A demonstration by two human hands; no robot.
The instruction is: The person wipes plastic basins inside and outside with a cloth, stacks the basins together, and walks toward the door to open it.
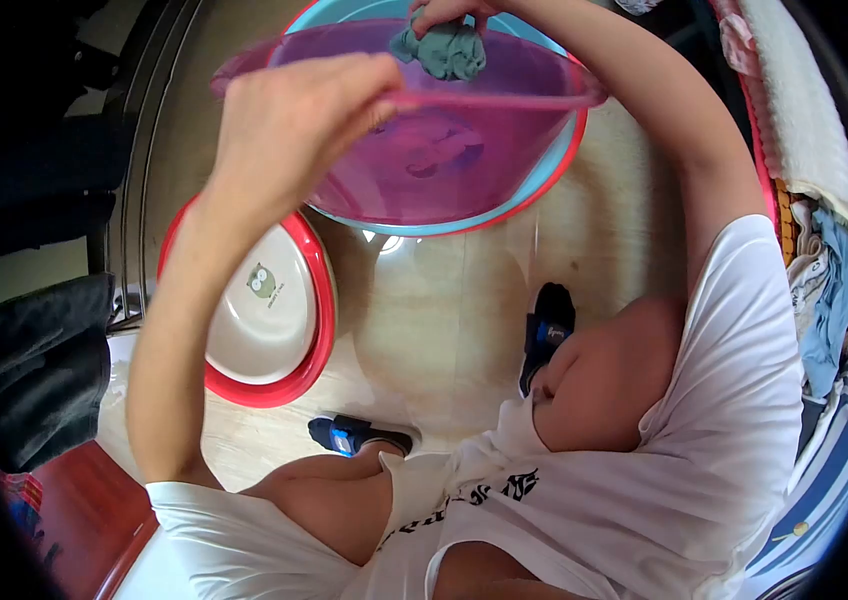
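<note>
My left hand is closed on the near rim of a see-through purple plastic basin, slightly blurred. The basin is tilted, its underside partly facing me, over a larger light-blue basin with a red rim. At the top of the head view, my right hand grips a bunched grey-green cloth. The cloth is at the purple basin's open side, and whether it touches the basin I cannot tell. Part of my right hand is cut off by the frame's edge.
A cream basin with a red rim and an owl print sits on the floor at left. Metal rails and dark hanging items line the left. Piled clothes stand at right. My slippered feet are below the basins.
</note>
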